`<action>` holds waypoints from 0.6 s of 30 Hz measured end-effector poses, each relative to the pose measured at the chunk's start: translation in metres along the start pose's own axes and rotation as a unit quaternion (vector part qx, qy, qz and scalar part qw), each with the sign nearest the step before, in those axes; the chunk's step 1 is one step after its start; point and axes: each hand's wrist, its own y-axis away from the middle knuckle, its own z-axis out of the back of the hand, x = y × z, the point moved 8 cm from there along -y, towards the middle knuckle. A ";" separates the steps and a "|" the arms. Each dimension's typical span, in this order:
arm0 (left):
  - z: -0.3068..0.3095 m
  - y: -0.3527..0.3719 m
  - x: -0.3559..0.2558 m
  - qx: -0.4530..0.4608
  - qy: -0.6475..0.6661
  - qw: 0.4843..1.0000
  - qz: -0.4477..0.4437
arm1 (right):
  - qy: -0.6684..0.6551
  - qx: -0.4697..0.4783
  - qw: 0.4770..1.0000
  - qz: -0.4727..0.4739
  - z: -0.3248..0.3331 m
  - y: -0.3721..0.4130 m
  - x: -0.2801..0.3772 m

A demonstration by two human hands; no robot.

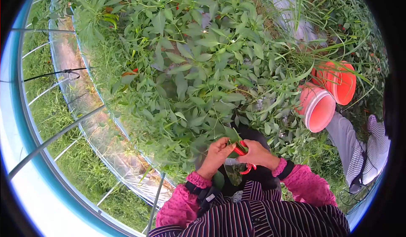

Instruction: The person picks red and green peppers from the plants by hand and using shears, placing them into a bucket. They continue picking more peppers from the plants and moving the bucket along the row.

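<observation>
Both hands meet low in the head view, over my lap. My right hand (pixel 257 154) is closed around several red peppers (pixel 240 148), whose ends show between the two hands. One curved red pepper (pixel 247 169) hangs below its palm. My left hand (pixel 216 155) is pinched at the peppers' left side, against something green, perhaps a leaf or stem; what its fingertips hold is too small to make out. Leafy pepper plants (pixel 190 67) rise just in front of the hands.
Two red buckets (pixel 320 110) (pixel 340 82) lie tipped among plants at the right. Near them are another person's grey-clad legs (pixel 349 144). Metal greenhouse hoops (pixel 55 141) and plastic film line the left. A few red peppers (pixel 130 72) hang in the foliage.
</observation>
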 end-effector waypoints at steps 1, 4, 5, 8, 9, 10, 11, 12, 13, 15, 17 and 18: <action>0.004 -0.002 0.001 0.003 -0.029 1.000 -0.002 | 0.005 0.023 0.999 -0.040 -0.004 -0.002 -0.011; 0.042 -0.014 -0.007 -0.037 -0.098 0.993 -0.061 | -0.044 0.029 0.994 -0.098 -0.005 0.004 -0.023; 0.059 -0.013 -0.033 -0.074 -0.147 0.982 -0.090 | -0.015 0.000 1.000 -0.024 -0.004 0.000 -0.025; 0.125 -0.022 -0.095 -0.168 -0.277 0.931 -0.168 | -0.068 -0.006 0.995 -0.079 -0.005 0.000 -0.036; 0.143 -0.028 -0.107 -0.177 -0.305 0.917 -0.187 | -0.068 -0.010 0.994 -0.089 -0.005 0.000 -0.035; 0.161 -0.033 -0.117 -0.185 -0.332 0.903 -0.202 | -0.070 -0.014 0.991 -0.116 -0.006 0.000 -0.035; 0.185 -0.041 -0.142 -0.201 -0.417 0.859 -0.219 | -0.073 -0.019 0.987 -0.143 -0.009 -0.001 -0.035; 0.209 -0.052 -0.170 -0.214 -0.496 0.808 -0.233 | -0.074 -0.024 0.982 -0.171 -0.011 -0.002 -0.033; 0.229 -0.062 -0.186 -0.215 -0.534 0.778 -0.250 | -0.069 -0.020 0.982 -0.173 -0.015 -0.004 -0.025; 0.269 -0.080 -0.214 -0.246 -0.615 0.708 -0.244 | -0.082 -0.006 0.978 -0.191 -0.030 -0.013 -0.031; 0.318 -0.097 -0.252 -0.310 -0.647 0.660 -0.224 | -0.077 -0.006 0.975 -0.207 -0.038 -0.020 -0.021; 0.347 -0.104 -0.268 -0.345 -0.636 0.652 -0.226 | -0.085 -0.004 0.971 -0.222 -0.042 -0.026 -0.013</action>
